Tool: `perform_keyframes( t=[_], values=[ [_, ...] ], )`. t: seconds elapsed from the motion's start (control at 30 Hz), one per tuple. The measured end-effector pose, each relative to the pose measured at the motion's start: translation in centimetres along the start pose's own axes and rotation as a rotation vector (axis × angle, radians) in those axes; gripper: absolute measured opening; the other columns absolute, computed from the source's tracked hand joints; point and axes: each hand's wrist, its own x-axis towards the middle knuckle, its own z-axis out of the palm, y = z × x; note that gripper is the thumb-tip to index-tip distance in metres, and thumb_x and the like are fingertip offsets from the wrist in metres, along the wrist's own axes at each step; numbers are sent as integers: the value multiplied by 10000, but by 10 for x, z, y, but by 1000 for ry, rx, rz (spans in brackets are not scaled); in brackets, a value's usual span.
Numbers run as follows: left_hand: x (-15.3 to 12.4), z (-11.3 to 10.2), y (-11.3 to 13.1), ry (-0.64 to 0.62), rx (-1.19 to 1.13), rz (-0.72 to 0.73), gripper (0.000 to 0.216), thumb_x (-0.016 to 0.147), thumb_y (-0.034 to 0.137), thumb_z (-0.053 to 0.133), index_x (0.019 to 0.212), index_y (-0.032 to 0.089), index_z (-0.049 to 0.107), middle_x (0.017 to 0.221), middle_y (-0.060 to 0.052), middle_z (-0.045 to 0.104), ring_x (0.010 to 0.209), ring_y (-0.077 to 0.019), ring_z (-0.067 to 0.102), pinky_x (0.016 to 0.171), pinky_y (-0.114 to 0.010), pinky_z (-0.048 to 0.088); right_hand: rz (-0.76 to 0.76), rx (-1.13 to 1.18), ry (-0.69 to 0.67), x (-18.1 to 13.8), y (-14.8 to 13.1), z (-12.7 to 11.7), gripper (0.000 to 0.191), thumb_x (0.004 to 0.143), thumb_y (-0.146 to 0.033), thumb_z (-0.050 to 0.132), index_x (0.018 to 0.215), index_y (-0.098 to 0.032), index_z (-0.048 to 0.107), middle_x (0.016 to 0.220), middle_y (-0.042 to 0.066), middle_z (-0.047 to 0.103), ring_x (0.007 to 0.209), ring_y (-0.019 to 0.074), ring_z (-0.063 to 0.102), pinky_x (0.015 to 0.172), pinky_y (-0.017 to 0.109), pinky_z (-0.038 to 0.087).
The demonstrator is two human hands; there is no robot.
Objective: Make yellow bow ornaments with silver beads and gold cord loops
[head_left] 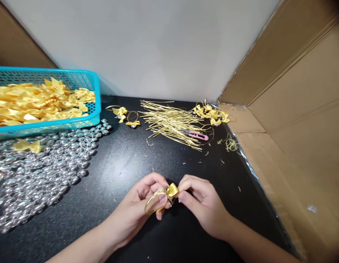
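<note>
Both hands meet low in the middle of the black table (125, 164). My left hand (143, 204) is closed, pinching a small yellow ribbon bow (172, 190) that has a gold cord loop (152, 202) hanging from it over my fingers. My right hand (198, 202) is closed too, its thumb and fingers pinched on the right side of the same bow. Whether a bead sits under the bow is hidden by my fingers.
A teal basket (96, 98) full of yellow bows stands at the back left. Several silver beads (43, 171) spread across the left. Gold cord pieces (169, 122), pink snips (198, 136) and finished bows (211, 113) lie at the back. Cardboard (295, 128) walls the right.
</note>
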Motion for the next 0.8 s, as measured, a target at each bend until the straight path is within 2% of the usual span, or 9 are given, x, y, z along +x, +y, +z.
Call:
perform_keyframes(
  t=[0.27,0.37,0.43,0.5,0.63,0.73,0.8],
  values=[
    [1,-2,-9,2,86,-40,246,717,300,814,800,171,620,631,15,662,527,-61,527,481,-130,432,-6,7,57,-1,5,6,186,881,-174,592,697,-184,616,673,-13,581,630,113,549,619,230,434],
    [4,-4,-7,53,177,-4,301,705,343,814,805,173,586,623,25,636,530,-67,505,490,-147,422,-42,-83,150,-2,6,5,132,894,-183,575,781,-199,642,798,16,592,760,145,585,706,263,465],
    [5,-4,-4,99,286,65,308,713,355,800,806,176,568,602,42,601,534,-71,492,500,-154,415,-125,-205,288,-3,6,4,69,871,-172,600,862,-216,652,950,43,568,925,179,575,813,303,464],
    [4,-2,-2,149,437,167,257,758,336,756,801,181,556,580,61,557,530,-70,480,505,-155,406,-245,-358,370,-4,4,3,93,825,-149,652,871,-228,664,1005,45,527,985,192,540,865,328,443],
    [-1,3,-1,194,813,427,96,837,221,638,800,195,554,611,59,550,534,-81,507,514,-168,423,-451,-585,337,-5,-2,10,135,792,-102,689,839,-227,709,926,37,522,890,180,519,802,327,449],
    [-6,4,-3,173,1044,619,87,835,144,592,795,205,544,640,46,573,540,-93,543,526,-178,449,-491,-644,367,-3,-2,15,142,800,-91,683,868,-207,726,884,46,538,858,184,516,765,335,458],
    [-8,3,-4,173,1139,694,120,827,104,576,790,210,534,652,41,580,544,-97,557,535,-182,458,-488,-660,373,-2,-1,16,140,798,-91,685,873,-200,731,854,46,544,835,186,514,750,343,456]
  ],
)
